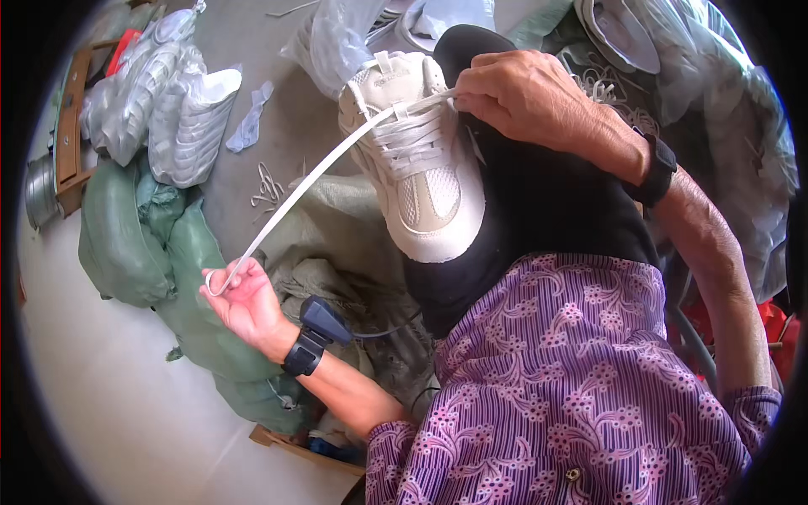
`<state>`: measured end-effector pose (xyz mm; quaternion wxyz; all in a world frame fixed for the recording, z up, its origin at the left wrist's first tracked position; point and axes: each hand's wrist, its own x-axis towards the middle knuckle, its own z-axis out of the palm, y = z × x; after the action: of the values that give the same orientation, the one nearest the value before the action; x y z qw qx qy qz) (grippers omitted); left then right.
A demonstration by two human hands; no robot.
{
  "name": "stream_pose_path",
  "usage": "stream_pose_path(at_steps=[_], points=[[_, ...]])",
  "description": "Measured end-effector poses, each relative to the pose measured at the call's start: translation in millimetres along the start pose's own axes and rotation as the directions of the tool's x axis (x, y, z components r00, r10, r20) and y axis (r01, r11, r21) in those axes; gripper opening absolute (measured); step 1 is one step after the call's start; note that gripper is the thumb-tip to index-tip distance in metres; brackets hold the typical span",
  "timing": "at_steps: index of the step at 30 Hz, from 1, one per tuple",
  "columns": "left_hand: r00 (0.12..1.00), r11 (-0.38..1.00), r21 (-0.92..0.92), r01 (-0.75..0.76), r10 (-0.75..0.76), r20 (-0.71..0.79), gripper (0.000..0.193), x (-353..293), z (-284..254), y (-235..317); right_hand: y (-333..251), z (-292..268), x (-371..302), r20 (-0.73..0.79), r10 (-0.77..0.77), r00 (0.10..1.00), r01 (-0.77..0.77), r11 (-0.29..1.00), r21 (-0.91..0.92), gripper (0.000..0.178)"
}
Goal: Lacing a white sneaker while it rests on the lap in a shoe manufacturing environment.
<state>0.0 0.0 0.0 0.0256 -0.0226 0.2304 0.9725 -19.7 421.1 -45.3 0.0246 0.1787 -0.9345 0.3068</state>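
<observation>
A cream-white sneaker (412, 160) rests on my black-trousered leg, its toe pointing toward me. Flat white laces criss-cross its front up to the tongue. From the tongue loop a long white shoelace (307, 181) runs taut down to the left. My left hand (244, 307) pinches that lace near its end, which curls round the fingers. Beside the top of the shoe, my right hand (526, 93) is closed with its fingertips on the lace close to the eyelets. What lies inside the right palm is hidden.
Clear plastic bags of stacked white shoe parts (181, 109) lie at the far left, above green sacks (139, 240). Loose laces (268, 189) are on the floor. More plastic bags (715, 109) and a white shoe part (619, 34) sit at the far right.
</observation>
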Motion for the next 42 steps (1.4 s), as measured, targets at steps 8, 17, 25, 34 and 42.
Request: stream_pose_path(at_steps=[8, 17, 25, 34, 42], points=[[0.955, 0.983, 0.019, -0.181, 0.180, -0.236, 0.013, 2.7, 1.9, -9.0, -0.4, 4.1, 4.7, -0.023, 0.066, 0.998, -0.065, 0.998, 0.015, 0.017], [0.955, 0.996, -0.027, -0.079, 0.068, -0.287, 0.016, -6.6, -7.4, 9.0, 2.4, 0.2, 10.3, -0.024, 0.142, 0.990, -0.141, 0.990, 0.029, 0.017], [0.888, 0.993, 0.059, -0.105, 0.120, -0.444, 0.026, -15.0, -17.1, 16.3, 2.9, 11.0, 14.0, -0.035, 0.060, 0.998, -0.063, 0.994, -0.089, 0.016], [0.854, 0.986, 0.143, -0.085, 0.146, -0.500, 0.019, -22.6, -30.0, 18.5, -0.9, 7.6, 13.3, -0.033, -0.010, 0.999, 0.007, 0.994, -0.105, 0.015], [0.879, 0.920, 0.348, 0.178, 0.010, -0.477, 0.016, -9.4, -20.8, -17.7, 2.1, 8.0, 17.5, -0.056, 0.007, 0.998, -0.012, 0.995, -0.100, 0.015]])
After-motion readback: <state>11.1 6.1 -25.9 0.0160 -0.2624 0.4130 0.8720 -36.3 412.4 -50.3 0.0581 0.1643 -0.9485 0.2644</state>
